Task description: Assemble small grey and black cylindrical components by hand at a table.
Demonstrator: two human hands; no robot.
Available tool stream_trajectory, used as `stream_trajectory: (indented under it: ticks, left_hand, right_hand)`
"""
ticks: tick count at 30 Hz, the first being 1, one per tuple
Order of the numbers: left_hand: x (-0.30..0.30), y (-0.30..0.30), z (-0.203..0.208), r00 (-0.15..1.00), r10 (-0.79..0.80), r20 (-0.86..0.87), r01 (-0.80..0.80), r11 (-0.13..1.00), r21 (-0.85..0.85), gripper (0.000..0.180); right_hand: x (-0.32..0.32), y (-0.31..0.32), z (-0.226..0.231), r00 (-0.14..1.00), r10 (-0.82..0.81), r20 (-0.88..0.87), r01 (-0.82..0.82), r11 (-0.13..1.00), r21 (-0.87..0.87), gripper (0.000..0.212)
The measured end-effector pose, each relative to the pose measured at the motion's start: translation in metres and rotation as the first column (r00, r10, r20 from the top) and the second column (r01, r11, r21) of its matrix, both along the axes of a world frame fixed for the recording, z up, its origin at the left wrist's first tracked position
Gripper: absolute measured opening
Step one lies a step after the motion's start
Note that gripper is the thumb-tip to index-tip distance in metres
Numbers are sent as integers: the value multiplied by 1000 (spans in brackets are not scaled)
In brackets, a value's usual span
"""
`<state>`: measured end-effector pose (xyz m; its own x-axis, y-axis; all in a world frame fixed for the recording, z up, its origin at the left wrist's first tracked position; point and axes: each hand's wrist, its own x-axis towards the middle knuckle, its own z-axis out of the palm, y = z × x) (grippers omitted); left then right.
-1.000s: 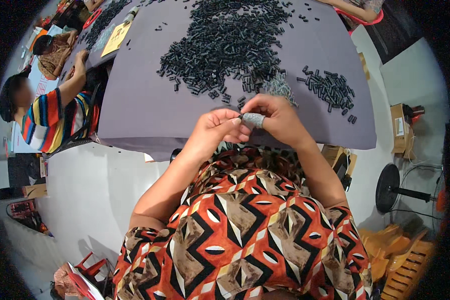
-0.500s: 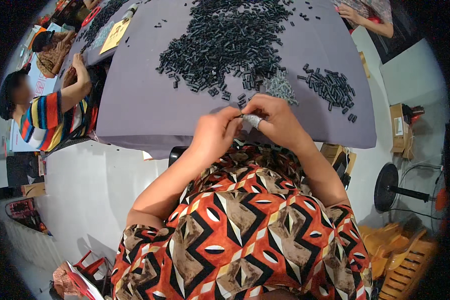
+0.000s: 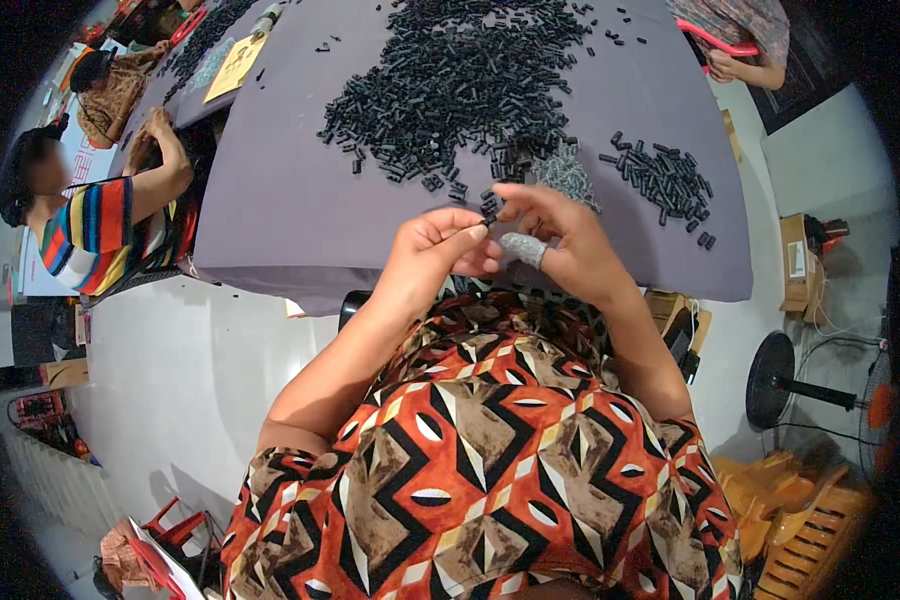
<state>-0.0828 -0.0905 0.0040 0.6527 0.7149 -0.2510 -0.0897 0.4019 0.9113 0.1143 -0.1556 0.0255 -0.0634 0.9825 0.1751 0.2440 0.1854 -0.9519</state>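
Nearest of all, both hands met just above the near edge of the grey surface. The left hand had its fingers curled, thumb and forefinger pinched on a small black piece held up between the two hands. The right hand was partly closed, its fingertips meeting the same piece from the right; one finger wore a grey fingertip cover.

Just beyond the right hand lay a small heap of grey metal bits, and to the right of that a small cluster of black pieces. Farther off, a large pile of black pieces spread across the middle of the surface.

At the far left, a person in a striped shirt sat at the surface's edge. At the far right corner, another person's arm reached in.
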Motion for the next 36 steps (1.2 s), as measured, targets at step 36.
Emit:
stream_trajectory:
  ticks: [36]
  left_hand:
    - [5,-2,-14,991,-38,-129,34,999,-32,9]
  right_hand:
    - [-30,-2,-34,694,-307,651,108,938,328,30]
